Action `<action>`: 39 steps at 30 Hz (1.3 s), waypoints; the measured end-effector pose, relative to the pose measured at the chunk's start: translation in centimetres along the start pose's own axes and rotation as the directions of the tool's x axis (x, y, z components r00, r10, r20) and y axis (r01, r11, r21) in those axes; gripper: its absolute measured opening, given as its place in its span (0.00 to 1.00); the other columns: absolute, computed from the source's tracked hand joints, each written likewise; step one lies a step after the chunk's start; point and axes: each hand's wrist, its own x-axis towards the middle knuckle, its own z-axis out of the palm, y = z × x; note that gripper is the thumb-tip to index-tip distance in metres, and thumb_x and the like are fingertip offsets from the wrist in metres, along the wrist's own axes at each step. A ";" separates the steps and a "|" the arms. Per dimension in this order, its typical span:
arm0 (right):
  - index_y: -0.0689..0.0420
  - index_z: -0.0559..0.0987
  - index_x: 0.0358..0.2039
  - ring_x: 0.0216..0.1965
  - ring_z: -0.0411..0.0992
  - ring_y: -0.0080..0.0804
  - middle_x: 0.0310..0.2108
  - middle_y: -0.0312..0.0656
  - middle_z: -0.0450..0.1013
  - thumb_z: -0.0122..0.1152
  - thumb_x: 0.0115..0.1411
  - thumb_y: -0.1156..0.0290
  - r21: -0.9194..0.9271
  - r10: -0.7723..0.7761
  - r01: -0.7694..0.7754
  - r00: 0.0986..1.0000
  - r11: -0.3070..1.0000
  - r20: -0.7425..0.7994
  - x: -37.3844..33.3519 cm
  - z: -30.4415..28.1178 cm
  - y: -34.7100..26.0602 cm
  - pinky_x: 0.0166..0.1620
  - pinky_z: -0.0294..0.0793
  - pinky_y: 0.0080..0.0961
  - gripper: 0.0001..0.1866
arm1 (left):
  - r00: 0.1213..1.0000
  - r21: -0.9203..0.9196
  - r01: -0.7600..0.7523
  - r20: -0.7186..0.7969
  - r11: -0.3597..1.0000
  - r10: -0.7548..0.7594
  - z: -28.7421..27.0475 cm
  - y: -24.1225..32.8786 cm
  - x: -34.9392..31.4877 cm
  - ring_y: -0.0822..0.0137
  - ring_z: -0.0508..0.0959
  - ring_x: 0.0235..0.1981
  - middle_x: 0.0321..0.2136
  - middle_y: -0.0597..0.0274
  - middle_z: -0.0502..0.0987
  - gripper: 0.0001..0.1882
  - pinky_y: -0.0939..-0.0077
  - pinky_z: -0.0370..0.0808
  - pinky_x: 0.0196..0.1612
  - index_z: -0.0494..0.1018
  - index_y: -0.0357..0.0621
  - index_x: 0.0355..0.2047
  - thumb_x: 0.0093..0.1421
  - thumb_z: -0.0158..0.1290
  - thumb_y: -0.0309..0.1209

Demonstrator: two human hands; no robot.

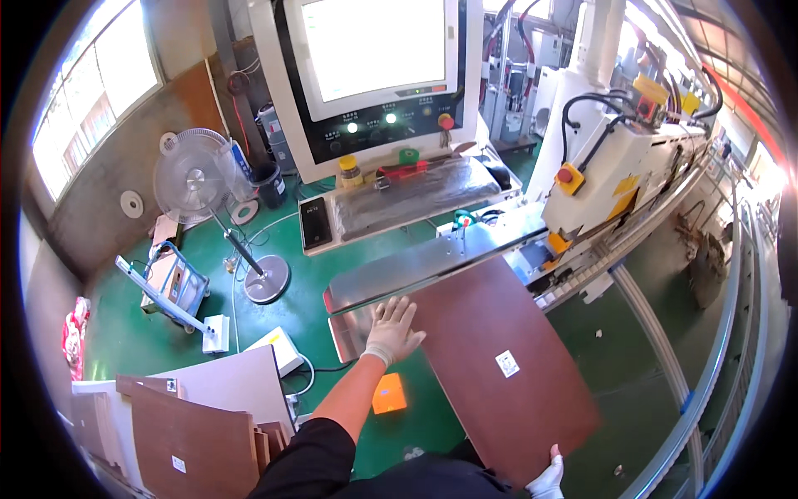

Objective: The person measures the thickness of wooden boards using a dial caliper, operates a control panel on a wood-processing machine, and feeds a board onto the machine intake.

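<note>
A reddish-brown flat panel [507,324] with a small white label [507,363] slants from the machine's steel ledge [432,264] down toward my body. My gloved left hand [392,331] is open, its fingers stretched out over the steel strip at the panel's far left corner. Whether that palm presses on the strip or on the panel's edge, I cannot tell. At the near right corner, my gloved right hand [549,478] grips the panel's edge. Its thumb shows; the other fingers are hidden.
A control console [374,133] with a lit screen stands ahead, a phone [315,223] on its shelf. Machine head [594,179] and rail [640,241] run off right. Stacked brown boards [195,437] lean at lower left, near a fan [195,179]. An orange block [389,393] sits below my left hand.
</note>
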 end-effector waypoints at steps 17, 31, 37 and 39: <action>0.52 0.65 0.74 0.69 0.65 0.54 0.72 0.44 0.65 0.48 0.69 0.35 -0.039 -0.013 0.013 1.000 0.999 -0.001 1.8 2.5 0.6 0.70 0.65 0.58 0.42 | 0.991 -0.054 0.132 0.028 0.990 -0.131 -0.3 0.1 2.4 0.45 0.45 0.80 0.79 0.46 0.48 0.46 0.45 0.39 0.79 0.52 0.41 0.77 0.70 0.42 0.60; 0.55 0.67 0.71 0.71 0.63 0.56 0.71 0.48 0.66 0.58 0.71 0.52 0.061 0.124 -0.121 0.992 0.991 -0.036 0.2 -0.1 2.1 0.73 0.59 0.61 0.34 | 0.993 -0.056 0.103 -0.051 0.993 -0.106 1.5 -0.8 2.3 0.44 0.49 0.79 0.77 0.47 0.53 0.44 0.43 0.42 0.79 0.56 0.43 0.75 0.68 0.48 0.58; 0.57 0.68 0.70 0.69 0.65 0.55 0.70 0.50 0.67 0.60 0.69 0.55 0.117 0.121 -0.108 0.986 0.987 -0.112 -0.1 0.9 3.1 0.72 0.62 0.58 0.33 | 0.994 -0.070 0.073 -0.082 0.995 -0.079 2.2 -0.7 2.9 0.44 0.50 0.78 0.77 0.46 0.55 0.44 0.43 0.44 0.78 0.58 0.41 0.74 0.67 0.50 0.57; 0.57 0.68 0.70 0.69 0.65 0.55 0.70 0.49 0.67 0.60 0.69 0.54 0.161 0.144 -0.122 0.981 0.979 -0.128 0.0 1.3 3.0 0.72 0.63 0.57 0.34 | 0.987 -0.118 0.063 -0.141 0.991 -0.079 2.5 -1.2 3.1 0.43 0.52 0.78 0.76 0.46 0.57 0.44 0.45 0.44 0.78 0.58 0.41 0.74 0.67 0.51 0.56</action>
